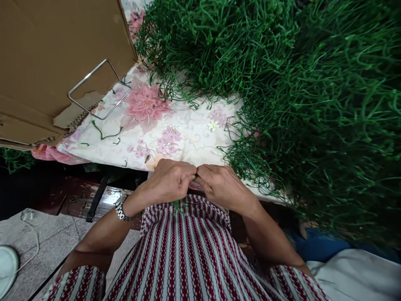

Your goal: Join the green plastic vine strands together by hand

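Pinching: both hands meet at the near edge of the table, fingertips against fingertips, over a small thin green plastic stem piece (179, 205) that shows just under them, in front of the striped garment.
Left hand (171, 180): closed narrow, thumb and fingers pressed together on something small; what is between them is hidden.
Right hand (221, 184): also closed narrow, its fingertips touching those of the left hand; the held part cannot be seen.
Step in hand: it looks like a joining or twisting of one small green piece, done close to the body; this is a judgement only.
Next move calls for: a steady fine grip from both hands, and probably a short reach to the big pile of green plastic stems (313, 92), which lies near on the right and behind.
Watch: a silver metal wristwatch (120, 209) sits on the left wrist.
Table: a white cloth with pink flower print (163, 125) covers it; a few loose green bits lie on it.
Left side: a brown cardboard box (46, 54) with a bent metal wire frame (94, 90) leaning on it, well apart from the hands.
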`<state>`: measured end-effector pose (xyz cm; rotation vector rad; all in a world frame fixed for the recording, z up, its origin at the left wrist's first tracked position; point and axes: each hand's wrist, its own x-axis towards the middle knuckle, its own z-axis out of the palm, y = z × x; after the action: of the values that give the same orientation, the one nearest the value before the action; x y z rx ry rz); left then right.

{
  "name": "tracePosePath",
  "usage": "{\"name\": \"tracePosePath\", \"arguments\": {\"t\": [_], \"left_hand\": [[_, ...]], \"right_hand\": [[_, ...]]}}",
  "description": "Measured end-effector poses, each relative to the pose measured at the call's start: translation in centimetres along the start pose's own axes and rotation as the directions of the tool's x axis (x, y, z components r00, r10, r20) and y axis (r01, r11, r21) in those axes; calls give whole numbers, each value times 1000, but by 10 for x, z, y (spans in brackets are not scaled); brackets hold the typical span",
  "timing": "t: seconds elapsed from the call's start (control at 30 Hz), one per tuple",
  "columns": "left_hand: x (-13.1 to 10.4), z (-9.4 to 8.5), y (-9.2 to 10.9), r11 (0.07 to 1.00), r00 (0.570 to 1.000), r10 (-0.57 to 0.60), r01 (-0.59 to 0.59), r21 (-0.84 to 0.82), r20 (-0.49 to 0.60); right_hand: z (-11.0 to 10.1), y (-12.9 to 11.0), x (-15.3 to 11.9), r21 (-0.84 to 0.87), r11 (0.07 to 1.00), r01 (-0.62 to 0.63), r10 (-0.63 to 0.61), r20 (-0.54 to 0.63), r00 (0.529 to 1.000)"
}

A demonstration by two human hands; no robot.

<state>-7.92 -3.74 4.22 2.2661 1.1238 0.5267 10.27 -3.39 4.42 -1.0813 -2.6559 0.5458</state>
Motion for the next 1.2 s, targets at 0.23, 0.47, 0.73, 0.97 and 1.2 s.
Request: {"name": "tracePosePath", "arguments": {"t": [0.23, 0.47, 0.73, 0.97, 1.2], "left_hand": [[-3, -3, -4, 858, 989, 139, -143, -493, -46], [-4, -1, -3, 645, 999, -42, 24, -763, -4], [-4, 8, -4, 537, 994, -107, 86, -839, 34], [5, 17, -9, 688, 922, -211, -97, -719, -326], [1, 28, -4, 834, 778, -292, -78, -546, -557]], "right_hand": [[12, 10, 0, 583, 786, 205, -147, -147, 978], [34, 1, -1, 854, 502, 133, 93, -207, 974], [25, 5, -7, 937, 286, 198, 174, -254, 951], [15, 4, 2, 733, 678, -55, 335, -242, 910], [32, -7, 8, 617, 780, -100, 370, -326, 870]]}}
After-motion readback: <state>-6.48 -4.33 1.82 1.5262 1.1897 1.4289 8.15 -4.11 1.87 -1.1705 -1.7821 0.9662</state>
